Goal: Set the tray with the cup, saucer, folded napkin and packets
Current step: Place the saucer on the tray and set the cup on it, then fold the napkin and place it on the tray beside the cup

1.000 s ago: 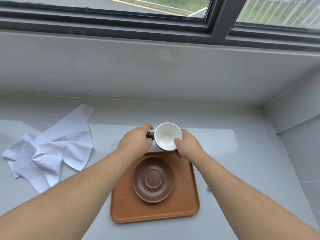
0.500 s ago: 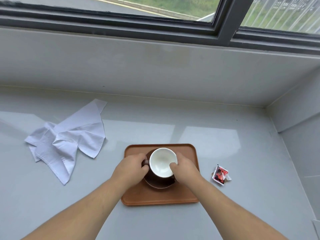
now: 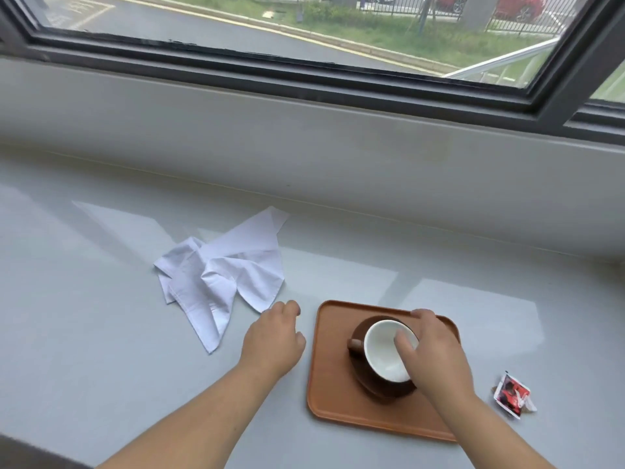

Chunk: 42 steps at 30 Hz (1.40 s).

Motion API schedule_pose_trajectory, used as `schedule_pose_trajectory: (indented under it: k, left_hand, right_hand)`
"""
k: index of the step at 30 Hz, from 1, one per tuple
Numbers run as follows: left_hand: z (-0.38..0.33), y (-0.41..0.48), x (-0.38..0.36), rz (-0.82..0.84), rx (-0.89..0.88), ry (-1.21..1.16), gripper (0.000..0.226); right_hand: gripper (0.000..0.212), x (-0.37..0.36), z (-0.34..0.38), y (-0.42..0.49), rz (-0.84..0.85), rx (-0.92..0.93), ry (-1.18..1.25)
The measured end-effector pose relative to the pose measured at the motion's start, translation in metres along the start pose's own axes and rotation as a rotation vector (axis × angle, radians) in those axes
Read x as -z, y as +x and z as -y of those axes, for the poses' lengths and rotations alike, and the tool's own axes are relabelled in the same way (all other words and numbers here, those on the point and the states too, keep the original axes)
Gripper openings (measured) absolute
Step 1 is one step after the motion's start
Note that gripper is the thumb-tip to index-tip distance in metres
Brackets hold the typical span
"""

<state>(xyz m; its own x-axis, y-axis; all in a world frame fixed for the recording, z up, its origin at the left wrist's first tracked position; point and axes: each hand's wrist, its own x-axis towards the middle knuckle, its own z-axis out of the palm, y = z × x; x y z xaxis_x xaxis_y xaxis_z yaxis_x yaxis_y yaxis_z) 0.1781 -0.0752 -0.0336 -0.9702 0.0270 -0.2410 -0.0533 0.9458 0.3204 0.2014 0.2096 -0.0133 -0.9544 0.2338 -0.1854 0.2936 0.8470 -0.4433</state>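
My right hand [image 3: 436, 353] gripped the cup [image 3: 385, 353] on its saucer [image 3: 378, 389], while my left hand [image 3: 274, 340], loosely curled and empty, neared the napkin [image 3: 223, 282].

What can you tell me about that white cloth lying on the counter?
The napkin is a thin white fabric square, not yet folded: it lies crumpled and creased on the pale grey counter, one corner pointing away toward the window and another trailing toward the person. It sits left of the wooden tray, clear of it. The left hand hovers at its near right edge, fingers close to the cloth; whether they touch it cannot be told.
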Motion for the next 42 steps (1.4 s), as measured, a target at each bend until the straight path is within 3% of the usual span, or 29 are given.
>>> schedule_pose_trajectory:
  k: [4,9,15,19,23,26,28,32,42]
  left_hand:
    - [0.069,0.011,0.023,-0.167,0.138,0.149,0.045]
    - [0.122,0.032,0.045,-0.201,0.303,0.133,0.068]
    - [0.154,0.040,0.050,-0.174,0.469,-0.212,0.072]
    - [0.159,0.038,0.058,-0.247,0.290,-0.098,0.068]
    - [0.153,0.043,0.073,-0.290,0.012,-0.014,0.063]
    - [0.136,0.057,0.097,-0.274,-0.110,-0.074,0.054]
    - [0.124,0.069,0.117,-0.246,-0.149,-0.098,0.036]
    - [0.114,0.078,0.153,-0.221,-0.127,-0.045,0.009]
    - [0.126,0.034,0.246,-0.254,-0.036,0.199,0.015]
  right_hand:
    - [0.018,-0.019,0.073,0.000,0.008,0.328,-0.063]
    - [0.026,-0.084,0.171,0.002,0.134,0.620,-0.120]
    - [0.029,-0.159,0.242,0.038,0.202,0.668,-0.380]
    - [0.025,-0.173,0.248,0.061,0.225,0.654,-0.509]
    - [0.006,-0.148,0.262,0.064,0.201,0.735,-0.354]
    - [0.011,-0.109,0.275,0.053,0.133,0.787,-0.234]
    - [0.008,-0.076,0.279,0.046,0.085,0.810,-0.239]
    - [0.003,-0.005,0.275,0.045,-0.051,0.814,-0.289]
    - [0.004,0.112,0.252,0.059,-0.269,0.787,-0.275]
